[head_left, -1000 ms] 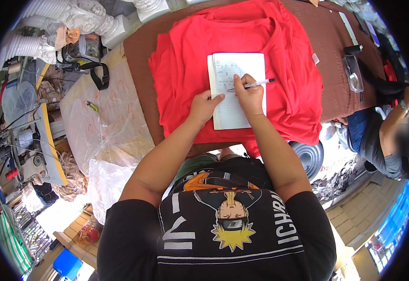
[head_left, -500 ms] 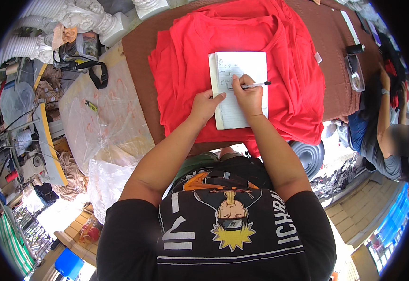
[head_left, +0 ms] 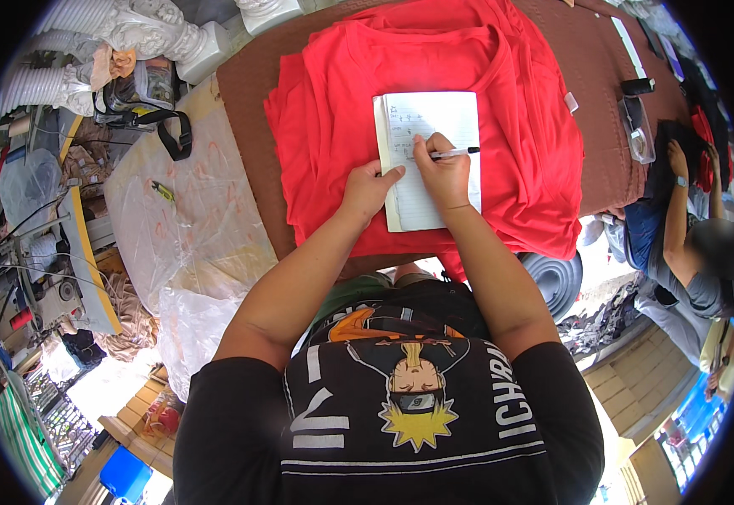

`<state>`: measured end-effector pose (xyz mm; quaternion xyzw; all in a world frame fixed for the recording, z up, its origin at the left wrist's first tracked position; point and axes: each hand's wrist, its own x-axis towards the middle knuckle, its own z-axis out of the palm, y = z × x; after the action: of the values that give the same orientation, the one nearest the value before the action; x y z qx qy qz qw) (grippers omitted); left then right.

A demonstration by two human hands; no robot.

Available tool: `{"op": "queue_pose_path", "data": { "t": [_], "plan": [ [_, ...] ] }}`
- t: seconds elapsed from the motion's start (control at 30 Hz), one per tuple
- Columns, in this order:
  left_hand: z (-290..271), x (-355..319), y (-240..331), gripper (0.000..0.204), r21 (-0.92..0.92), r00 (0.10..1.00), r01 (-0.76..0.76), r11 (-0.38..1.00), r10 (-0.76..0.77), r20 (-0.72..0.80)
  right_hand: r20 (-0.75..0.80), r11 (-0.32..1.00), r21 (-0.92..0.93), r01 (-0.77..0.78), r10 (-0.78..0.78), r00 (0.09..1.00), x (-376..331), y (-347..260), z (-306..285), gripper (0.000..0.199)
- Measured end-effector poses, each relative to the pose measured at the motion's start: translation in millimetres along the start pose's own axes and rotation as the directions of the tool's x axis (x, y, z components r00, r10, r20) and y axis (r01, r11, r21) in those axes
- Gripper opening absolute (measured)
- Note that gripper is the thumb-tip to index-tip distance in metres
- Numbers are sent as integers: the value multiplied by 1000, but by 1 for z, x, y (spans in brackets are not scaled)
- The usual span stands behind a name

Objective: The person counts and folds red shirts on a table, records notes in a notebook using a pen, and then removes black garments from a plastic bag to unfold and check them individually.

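Observation:
An open notebook with lined white pages and some handwriting lies on a stack of red shirts. My left hand grips its left edge, the thumb resting on the page and the other fingers mostly hidden. In my right hand is a pen with a clear barrel and a black end, pinched between the fingers. That hand rests on the page, and its tip is hidden by my fingers.
Brown cloth covers the table under the shirts. To the left lie clear plastic sheeting and a yellow-green cutter. A clear plastic box sits at the right edge, near a co-worker's arm beside dark and red cloth.
My right hand and the pen have shifted very slightly left on the page. The co-worker's arms have moved at the right, and another person's arm shows below them.

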<state>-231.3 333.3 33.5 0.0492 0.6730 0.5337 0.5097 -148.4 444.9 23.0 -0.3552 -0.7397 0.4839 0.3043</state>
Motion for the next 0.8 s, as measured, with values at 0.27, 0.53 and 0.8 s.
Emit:
{"op": "queue_pose_path", "data": {
  "t": [0.27, 0.53, 0.8],
  "plan": [
    [0, 0, -1, 30, 19, 1000, 3, 1000, -3, -5, 3, 999, 31, -35, 35, 999, -1, -4, -1, 32],
    [0, -3, 2, 31, 22, 1000, 6, 1000, -6, 7, 19, 963, 193, -189, 189, 982, 2, -3, -6, 31],
    [-36, -28, 22, 61, 119, 981, -159, 980, 170, -90, 276, 851, 377, -366, 274, 921, 13, -49, -40, 19]
  ]
}}
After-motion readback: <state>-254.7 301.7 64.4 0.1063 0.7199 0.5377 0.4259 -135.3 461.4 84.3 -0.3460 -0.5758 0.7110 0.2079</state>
